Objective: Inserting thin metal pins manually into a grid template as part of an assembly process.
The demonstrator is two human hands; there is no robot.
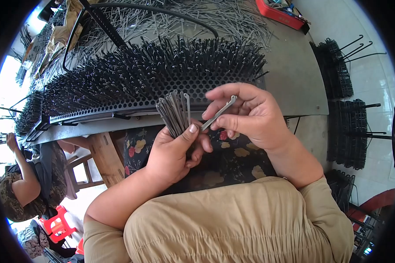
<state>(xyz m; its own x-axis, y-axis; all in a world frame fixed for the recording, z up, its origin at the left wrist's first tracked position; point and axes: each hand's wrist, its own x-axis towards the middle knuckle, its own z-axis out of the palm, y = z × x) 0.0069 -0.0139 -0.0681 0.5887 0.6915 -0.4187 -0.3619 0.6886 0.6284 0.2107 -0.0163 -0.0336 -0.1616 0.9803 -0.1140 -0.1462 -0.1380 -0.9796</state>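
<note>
My left hand [178, 147] is closed round a bundle of thin grey metal rods [174, 113], their small looped ends pointing up. Between the thumb and fingers of my right hand [254, 116] is a single grey metal rod [219, 113], or perhaps two lying together, tilted with the looped end up and to the right. Its lower end meets my left fingertips. Just beyond both hands stands a long black perforated rack [180, 87]. Many dark hooked rods [149, 65] stick up out of its holes.
Loose grey rods [180, 22] lie heaped on the table [289, 79] behind the rack. A red tray [281, 15] sits at the far right. Racks of dark rods [349, 131] stand along the right. At left, another person [26, 175] works near a wooden stool [105, 158] and red plastic stool [59, 224].
</note>
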